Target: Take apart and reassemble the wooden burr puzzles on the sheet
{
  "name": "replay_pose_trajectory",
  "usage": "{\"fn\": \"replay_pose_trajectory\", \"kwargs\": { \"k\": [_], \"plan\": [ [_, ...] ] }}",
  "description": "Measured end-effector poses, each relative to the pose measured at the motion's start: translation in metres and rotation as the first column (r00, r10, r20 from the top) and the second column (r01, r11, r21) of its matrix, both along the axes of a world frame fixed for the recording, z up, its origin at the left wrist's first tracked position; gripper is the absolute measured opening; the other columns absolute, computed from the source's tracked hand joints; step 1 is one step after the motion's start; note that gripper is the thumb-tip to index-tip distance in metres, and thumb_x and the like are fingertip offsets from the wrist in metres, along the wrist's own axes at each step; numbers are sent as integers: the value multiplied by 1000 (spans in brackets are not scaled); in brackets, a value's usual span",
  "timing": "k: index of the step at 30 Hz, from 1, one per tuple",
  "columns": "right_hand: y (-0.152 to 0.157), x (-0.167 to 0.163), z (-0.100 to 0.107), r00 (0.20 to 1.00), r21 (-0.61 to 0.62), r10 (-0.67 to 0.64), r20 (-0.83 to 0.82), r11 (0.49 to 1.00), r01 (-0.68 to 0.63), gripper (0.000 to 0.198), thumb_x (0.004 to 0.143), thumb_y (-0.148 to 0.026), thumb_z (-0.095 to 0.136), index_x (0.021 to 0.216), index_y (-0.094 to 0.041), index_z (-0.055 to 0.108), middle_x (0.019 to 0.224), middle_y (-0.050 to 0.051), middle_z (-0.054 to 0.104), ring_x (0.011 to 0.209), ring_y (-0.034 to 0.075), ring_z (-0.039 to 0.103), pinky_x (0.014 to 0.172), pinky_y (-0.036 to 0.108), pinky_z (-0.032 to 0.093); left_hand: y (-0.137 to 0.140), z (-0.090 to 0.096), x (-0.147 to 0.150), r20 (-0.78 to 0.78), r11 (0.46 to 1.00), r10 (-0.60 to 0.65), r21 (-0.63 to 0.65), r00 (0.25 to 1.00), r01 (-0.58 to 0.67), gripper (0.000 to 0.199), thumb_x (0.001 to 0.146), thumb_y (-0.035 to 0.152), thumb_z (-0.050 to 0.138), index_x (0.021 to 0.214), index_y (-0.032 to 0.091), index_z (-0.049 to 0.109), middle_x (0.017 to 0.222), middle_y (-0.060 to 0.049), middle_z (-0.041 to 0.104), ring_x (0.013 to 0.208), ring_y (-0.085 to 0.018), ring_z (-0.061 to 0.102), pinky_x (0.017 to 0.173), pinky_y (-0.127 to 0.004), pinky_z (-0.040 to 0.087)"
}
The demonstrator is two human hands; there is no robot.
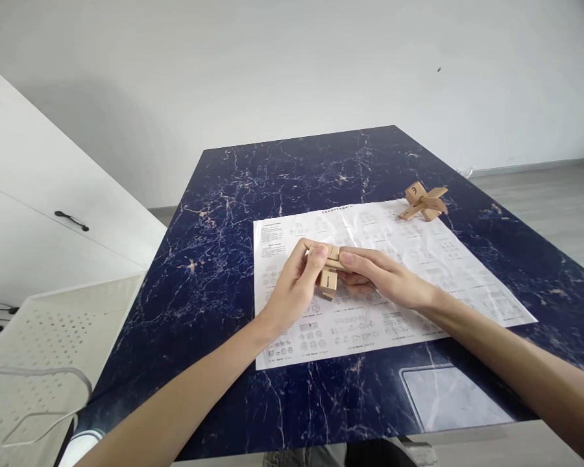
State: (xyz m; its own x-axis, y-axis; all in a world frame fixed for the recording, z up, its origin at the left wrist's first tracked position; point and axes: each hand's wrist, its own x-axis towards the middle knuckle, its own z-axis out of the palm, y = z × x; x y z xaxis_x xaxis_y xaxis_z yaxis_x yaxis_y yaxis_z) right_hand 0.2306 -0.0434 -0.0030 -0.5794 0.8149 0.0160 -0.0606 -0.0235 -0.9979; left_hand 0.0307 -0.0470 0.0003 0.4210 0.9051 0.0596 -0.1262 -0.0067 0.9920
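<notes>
Between my two hands is a wooden interlocking puzzle made of pale blocks with dark marks on them. My left hand grips it from the left, thumb pressed on the top pieces. From the right, my right hand holds the same puzzle, its thumb on the edge of a block and its other fingers partly hidden beneath. One marked block end points down toward me. The puzzle is held over a printed sheet covered with small diagrams and text.
A second wooden puzzle with crossing pieces sits at the sheet's far right corner. The dark blue marbled table has a grey rectangular panel at its front right. Left stand a white cabinet, a perforated surface and a pale cable.
</notes>
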Motion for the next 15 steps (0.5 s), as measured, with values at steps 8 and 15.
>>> {"fn": "replay_pose_trajectory", "kwargs": {
  "k": [8, 15],
  "plan": [
    [-2, 0, 6, 999, 8, 27, 38, 1000, -27, 47, 109, -58, 50, 79, -23, 47, 72, -5, 36, 60, 13, 27, 54, 29, 28, -7, 6, 1, -8, 998, 25, 57, 1000, -25, 31, 108, 53, 52, 98, 24, 51, 79, 3, 51, 63, -13, 47, 60, -27, 44],
    [-2, 2, 6, 999, 26, 41, 30, 999, -42, 45, 111, -53, 50, 79, -22, 47, 72, -5, 35, 60, 13, 27, 54, 29, 27, -6, 6, -2, -39, 986, 24, 168, 999, -17, 29, 109, 51, 51, 99, 24, 53, 82, 1, 56, 67, -14, 48, 65, -29, 45]
  ]
}}
